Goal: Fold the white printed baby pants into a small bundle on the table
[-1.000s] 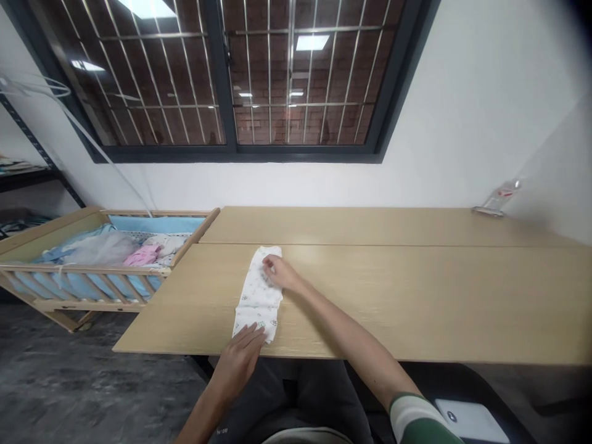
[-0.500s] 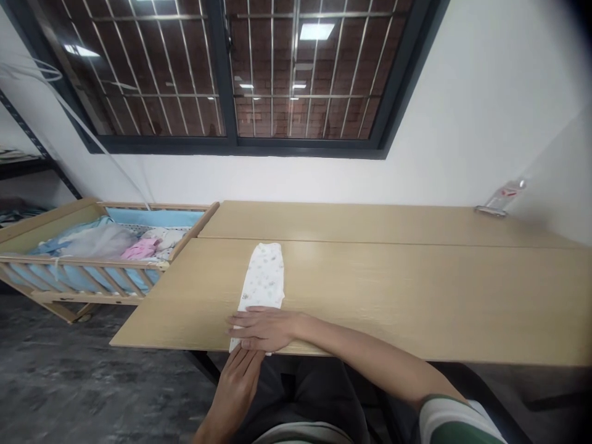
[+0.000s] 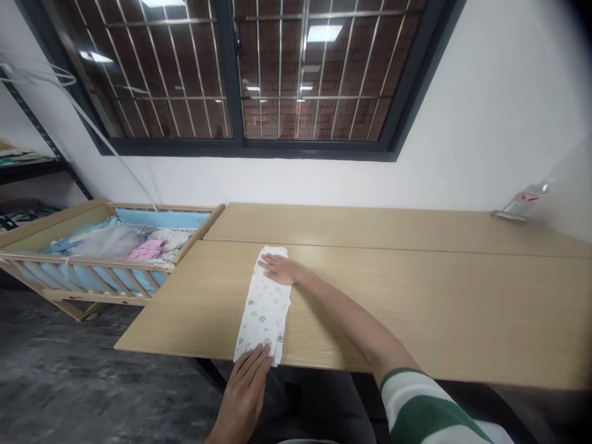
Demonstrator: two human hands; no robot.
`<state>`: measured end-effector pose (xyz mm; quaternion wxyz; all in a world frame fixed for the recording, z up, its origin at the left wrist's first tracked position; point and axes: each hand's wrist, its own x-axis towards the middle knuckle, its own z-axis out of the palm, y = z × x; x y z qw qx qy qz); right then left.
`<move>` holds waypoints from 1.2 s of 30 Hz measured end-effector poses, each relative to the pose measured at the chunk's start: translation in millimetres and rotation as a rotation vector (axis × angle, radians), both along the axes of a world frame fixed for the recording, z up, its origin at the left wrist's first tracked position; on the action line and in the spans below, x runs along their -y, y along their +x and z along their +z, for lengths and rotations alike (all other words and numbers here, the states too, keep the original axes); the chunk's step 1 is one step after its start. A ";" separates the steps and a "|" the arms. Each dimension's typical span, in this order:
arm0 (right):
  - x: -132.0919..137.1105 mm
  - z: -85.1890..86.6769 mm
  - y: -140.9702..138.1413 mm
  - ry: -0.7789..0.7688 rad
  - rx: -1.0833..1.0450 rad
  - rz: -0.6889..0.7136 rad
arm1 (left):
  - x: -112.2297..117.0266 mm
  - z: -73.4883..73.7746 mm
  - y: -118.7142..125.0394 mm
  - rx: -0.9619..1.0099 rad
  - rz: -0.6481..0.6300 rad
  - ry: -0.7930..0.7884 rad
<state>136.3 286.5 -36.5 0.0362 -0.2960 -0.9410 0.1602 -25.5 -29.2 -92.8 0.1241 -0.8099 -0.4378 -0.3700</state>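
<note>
A folded white cloth [image 3: 264, 311] with a small green and grey print lies as a long narrow strip on the wooden table [image 3: 393, 296], its near end at the front edge. My right hand [image 3: 279, 269] rests flat on the far end of the cloth, fingers spread and pointing left. At the near end, my left hand [image 3: 247, 385] lays its outstretched fingers on the cloth's edge; the thumb is hidden. Whether the cloth is a garment cannot be made out.
A wooden crib [image 3: 111, 265] with blue lining and bundled fabrics stands left of the table. A clear packet or bottle with red marks [image 3: 522, 202] is at the table's back right. Behind are a wall and a barred window [image 3: 314, 80]; a shelf [image 3: 28, 169] is at far left.
My right hand has slid from the near end of the cloth to its far end, uncovering the print. My left hand stays at the near edge. The view has shifted slightly.
</note>
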 end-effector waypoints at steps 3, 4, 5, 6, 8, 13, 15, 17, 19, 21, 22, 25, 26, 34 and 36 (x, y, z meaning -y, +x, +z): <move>-25.7 -5.1 5.6 0.032 0.013 -0.019 | -2.7 4.0 1.0 0.000 -0.008 -0.026; -31.5 -6.2 7.5 0.046 0.012 -0.019 | -4.1 5.8 2.4 0.004 -0.009 -0.036; -36.3 -7.0 9.7 0.060 0.010 -0.020 | -5.7 8.0 4.6 0.011 -0.008 -0.049; -40.3 -7.6 12.4 0.075 0.007 -0.024 | -7.6 10.7 7.6 0.020 -0.005 -0.067; -47.2 -8.2 20.6 0.103 0.003 -0.033 | -12.4 17.1 16.0 0.040 0.005 -0.119; -59.8 -6.9 55.2 0.136 -0.034 -0.122 | -29.8 30.7 43.9 0.069 -0.009 -0.207; -62.6 -4.5 68.4 0.146 -0.040 -0.161 | -36.5 31.6 55.2 0.086 -0.033 -0.199; -63.2 -0.8 76.7 0.164 -0.038 -0.177 | -40.9 30.4 65.9 0.095 -0.054 -0.181; -60.6 3.9 79.3 0.190 -0.044 -0.181 | -42.5 28.9 75.1 0.098 -0.059 -0.168; -53.6 9.6 77.5 0.218 -0.057 -0.174 | -42.1 28.4 80.7 0.094 -0.057 -0.171; -48.1 12.9 75.8 0.235 -0.067 -0.166 | -41.7 28.7 81.4 0.088 -0.059 -0.180; -21.0 24.9 71.9 0.332 -0.137 -0.200 | -43.1 32.8 71.9 0.072 -0.095 -0.200; -8.2 29.7 71.8 0.365 -0.172 -0.238 | -44.9 35.1 65.1 0.077 -0.105 -0.198; 145.6 61.0 85.9 0.047 -0.286 -0.161 | -58.1 46.6 9.4 0.002 -0.219 -0.227; 182.7 57.9 89.7 0.004 -0.258 -0.129 | -54.4 43.4 7.3 -0.024 -0.239 -0.230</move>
